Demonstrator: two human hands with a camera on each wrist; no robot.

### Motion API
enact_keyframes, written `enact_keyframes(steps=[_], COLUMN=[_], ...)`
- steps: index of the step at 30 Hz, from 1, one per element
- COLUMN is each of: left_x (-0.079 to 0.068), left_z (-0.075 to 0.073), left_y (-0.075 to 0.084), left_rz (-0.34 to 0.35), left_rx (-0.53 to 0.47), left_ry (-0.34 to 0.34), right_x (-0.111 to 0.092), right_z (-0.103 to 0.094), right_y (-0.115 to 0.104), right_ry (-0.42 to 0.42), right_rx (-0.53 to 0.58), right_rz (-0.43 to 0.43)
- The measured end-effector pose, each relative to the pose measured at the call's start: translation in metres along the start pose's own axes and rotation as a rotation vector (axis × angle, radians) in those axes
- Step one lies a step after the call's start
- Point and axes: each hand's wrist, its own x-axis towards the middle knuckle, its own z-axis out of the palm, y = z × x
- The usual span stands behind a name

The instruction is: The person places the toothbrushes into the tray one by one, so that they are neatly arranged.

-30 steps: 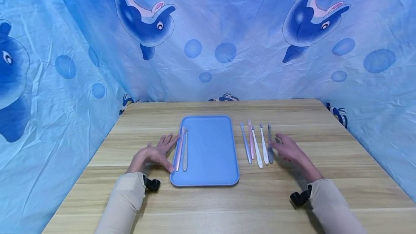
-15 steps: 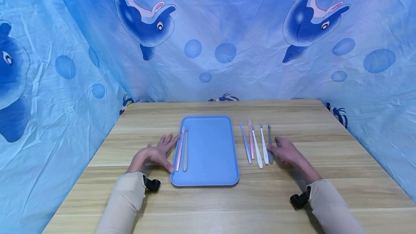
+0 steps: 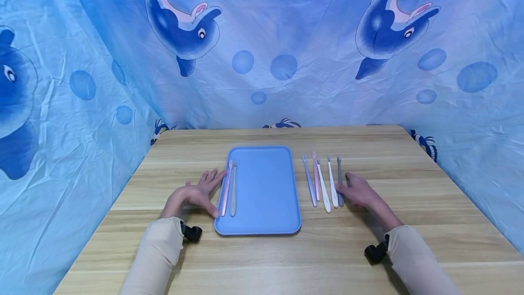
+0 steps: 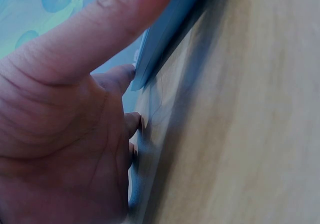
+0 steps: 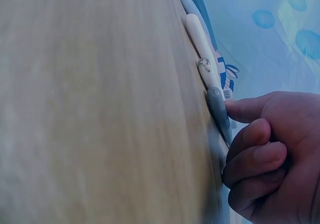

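Observation:
My left hand point(image 3: 196, 193) lies spread at the left edge of the blue tray point(image 3: 266, 190), with thumb and fingertips at its rim. In the left wrist view the thumb point(image 4: 100, 28) reaches over the tray's side. Inside the tray lie a pink toothbrush point(image 3: 226, 190) and a grey one next to it. My right hand point(image 3: 360, 191) pinches the handle of a dark grey toothbrush point(image 3: 340, 195), the rightmost in a row on the table. In the right wrist view the thumb is at that handle point(image 5: 217, 108) and the other fingers are curled; the index fingertip is hidden.
Left of the dark grey toothbrush lie two white toothbrushes, one white toothbrush point(image 3: 332, 185) being closest, then a pink toothbrush point(image 3: 316, 181) and a blue toothbrush point(image 3: 309, 183). The wooden table point(image 3: 262, 263) ends at a blue dolphin-print curtain point(image 3: 262, 58). Each wrist wears a black camera.
My right hand has moved slightly left, its thumb coming over the dark grey toothbrush. My left hand, the tray and the toothbrushes have stayed put.

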Motion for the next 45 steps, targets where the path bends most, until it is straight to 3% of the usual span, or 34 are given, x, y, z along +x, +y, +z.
enact_keyframes(steps=[8,28,39,45], left_x=[0.0,-0.0004,-0.0017,-0.0014], left_z=[-0.0005,-0.0006,0.0005,0.001], left_y=[0.0013,0.0007,0.001,-0.0011], left_rz=[0.0,-0.001,-0.009,-0.001], left_rx=[0.004,0.0,-0.005,-0.02], left_ry=[-0.007,-0.006,0.001,0.001], right_x=[0.0023,0.0005,0.0032,0.0026], right_z=[0.0019,0.003,0.0036,0.0043], right_y=[-0.0009,-0.0016,-0.0033,-0.0021], right_ry=[-0.011,0.015,0.007,0.017], right_rx=[-0.048,-0.063,-0.112,-0.079], right_rz=[0.042,-0.026,0.001,-0.012])
